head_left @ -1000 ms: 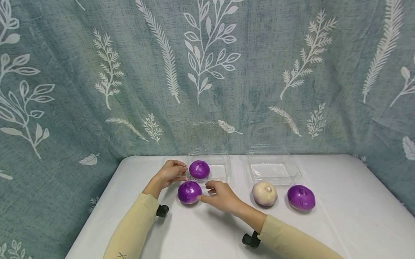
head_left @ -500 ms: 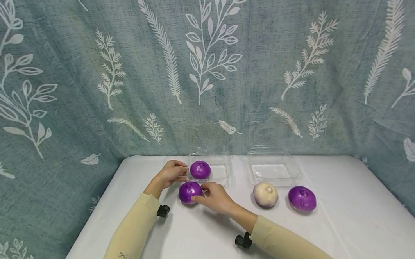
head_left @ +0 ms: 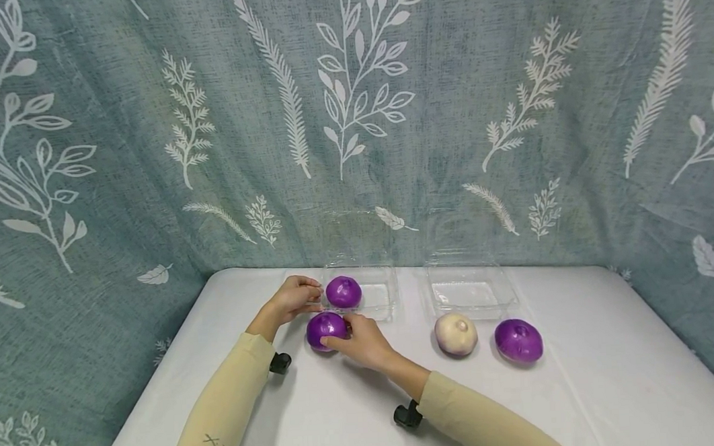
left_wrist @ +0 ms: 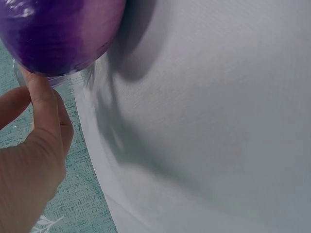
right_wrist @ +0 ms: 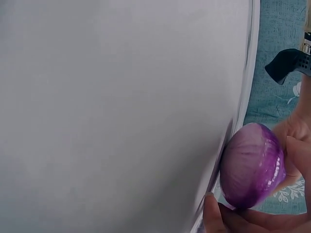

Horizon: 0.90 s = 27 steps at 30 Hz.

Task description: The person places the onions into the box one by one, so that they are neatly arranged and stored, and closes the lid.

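In the head view, a purple onion (head_left: 324,326) sits on the white table in front of the left clear plastic container (head_left: 382,312). My right hand (head_left: 363,344) grips this onion from its right side, thumb in front and fingers behind; the right wrist view shows the same onion (right_wrist: 249,165) between thumb and fingers. A second purple onion (head_left: 344,292) lies inside that container, at its left end. At the container's left edge, my left hand (head_left: 294,298) pinches the plastic; in the left wrist view, its fingertips are partly hidden behind a purple onion (left_wrist: 60,34).
To the right stands another clear plastic container (head_left: 466,297) with its lid up. A whitish onion (head_left: 456,334) and a third purple onion (head_left: 519,341) rest in front of it. Behind the table (head_left: 586,319) hangs a green leaf-patterned curtain (head_left: 425,138).
My right hand has moved left from beside the near purple onion and now has its thumb and fingers on it. The left hand stays at the container's edge.
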Tool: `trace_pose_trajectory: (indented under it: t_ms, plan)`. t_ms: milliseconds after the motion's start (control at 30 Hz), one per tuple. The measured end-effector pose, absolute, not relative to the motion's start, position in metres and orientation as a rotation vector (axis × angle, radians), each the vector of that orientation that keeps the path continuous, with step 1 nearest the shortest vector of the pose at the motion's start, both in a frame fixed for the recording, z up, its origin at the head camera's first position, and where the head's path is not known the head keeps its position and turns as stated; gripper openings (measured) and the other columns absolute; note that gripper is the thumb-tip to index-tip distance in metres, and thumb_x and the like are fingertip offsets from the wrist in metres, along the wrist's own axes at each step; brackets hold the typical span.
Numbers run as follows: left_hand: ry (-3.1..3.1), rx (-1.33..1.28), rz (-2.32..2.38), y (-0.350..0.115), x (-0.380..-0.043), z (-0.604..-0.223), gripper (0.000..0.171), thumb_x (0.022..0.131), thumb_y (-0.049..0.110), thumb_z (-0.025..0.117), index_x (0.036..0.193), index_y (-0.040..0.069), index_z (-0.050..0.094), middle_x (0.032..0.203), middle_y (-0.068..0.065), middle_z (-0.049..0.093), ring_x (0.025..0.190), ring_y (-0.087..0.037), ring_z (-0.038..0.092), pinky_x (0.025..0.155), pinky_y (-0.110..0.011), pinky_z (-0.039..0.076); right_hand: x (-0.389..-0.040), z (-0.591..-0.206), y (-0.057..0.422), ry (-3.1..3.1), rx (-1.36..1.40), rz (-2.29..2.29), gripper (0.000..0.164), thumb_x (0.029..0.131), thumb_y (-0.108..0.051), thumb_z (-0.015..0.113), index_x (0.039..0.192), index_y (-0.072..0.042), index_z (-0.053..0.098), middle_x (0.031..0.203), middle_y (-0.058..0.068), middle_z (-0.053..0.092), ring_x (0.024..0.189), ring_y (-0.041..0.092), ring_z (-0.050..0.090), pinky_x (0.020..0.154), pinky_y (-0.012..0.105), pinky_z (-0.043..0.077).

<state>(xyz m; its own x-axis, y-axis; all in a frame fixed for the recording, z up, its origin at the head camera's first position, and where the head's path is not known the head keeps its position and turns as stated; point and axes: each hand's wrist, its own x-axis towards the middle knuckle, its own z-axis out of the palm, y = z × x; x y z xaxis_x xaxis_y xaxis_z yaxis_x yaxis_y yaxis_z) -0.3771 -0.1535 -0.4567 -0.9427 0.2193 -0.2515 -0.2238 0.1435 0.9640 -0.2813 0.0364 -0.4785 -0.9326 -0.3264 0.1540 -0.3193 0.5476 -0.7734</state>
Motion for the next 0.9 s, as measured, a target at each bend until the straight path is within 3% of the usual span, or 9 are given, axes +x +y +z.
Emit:
trace_pose_trajectory:
  t_ms: [200, 900]
  plan:
    - [2.098, -0.01, 1.849, -0.154, -0.376, -0.455, 0.032, 0.104, 0.001, 0.053, 0.132, -0.014, 0.051, 0.124, -0.026, 0.054, 0.102, -0.028, 0.058, 0.086, -0.035, 0.065, -0.281, -0.48, 0.03, 2.777, -0.51, -1.388, 0.058, 0.09, -0.037, 0.077, 0.127, 0.005, 0.062, 0.115, 0.021, 0.071, 0.108, 0.034, 0.069, 0.095, 0.047, 0.06]
    - [2.08, -0.023, 1.867, -0.156, -0.381, -0.459, 0.034, 0.103, 0.0, 0.053, 0.134, -0.015, 0.049, 0.117, -0.023, 0.054, 0.091, -0.021, 0.057, 0.083, -0.035, 0.065, -0.278, -0.476, 0.019, 2.8, -0.437, -1.38, 0.056, 0.086, -0.034, 0.082, 0.116, 0.008, 0.059, 0.106, 0.023, 0.069, 0.1, 0.033, 0.069, 0.087, 0.045, 0.062]
